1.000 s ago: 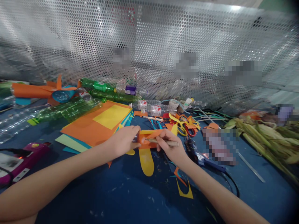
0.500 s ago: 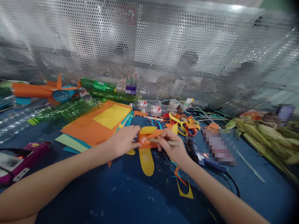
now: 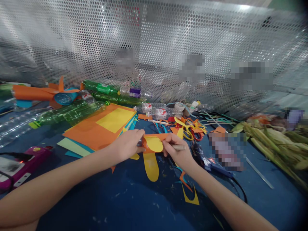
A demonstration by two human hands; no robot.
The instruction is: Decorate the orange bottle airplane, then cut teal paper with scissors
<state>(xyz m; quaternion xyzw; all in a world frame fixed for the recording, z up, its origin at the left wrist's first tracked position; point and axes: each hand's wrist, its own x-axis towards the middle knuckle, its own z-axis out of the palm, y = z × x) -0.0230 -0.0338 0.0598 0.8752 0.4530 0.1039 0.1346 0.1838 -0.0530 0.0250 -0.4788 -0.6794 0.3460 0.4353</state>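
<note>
Between the two hands, mid-table: one orange paper piece [image 3: 147,150], with one rounded yellow petal [image 3: 155,144] lying over its face and one yellow paper strip [image 3: 151,168] sticking out below, toward the camera. Left hand [image 3: 130,144]: fingers and thumb closed on the left end of the orange paper piece, which lies just right of that grip. Something small, dark and shiny shows there; I cannot tell what. Right hand [image 3: 175,147]: fingertips pinch one brown stick [image 3: 180,147]; its tip is hidden from me. That hand sits at the right end of the orange paper piece, beside the petal's edge.

Outward, my count: one paper stack [image 3: 84,138], one yellow sheet [image 3: 115,119] on top, beyond the left forearm. Yellow and red scissors handles [image 3: 192,131] among paper offcuts [image 3: 199,130], beyond the right hand. One blue glue gun [image 3: 214,166] to its right; one yellow cut-out scrap [image 3: 192,200] nearer the camera. Farther back, lying down: four green bottles [image 3: 102,87], two clear bottles [image 3: 160,113] at centre with red-and-white labels, one purple-labelled bottle [image 3: 134,93]. Far left, one magenta power strip [image 3: 36,155]; far right, corn husks [image 3: 269,144], uncounted. Perforated metal screen [image 3: 154,41] behind.
</note>
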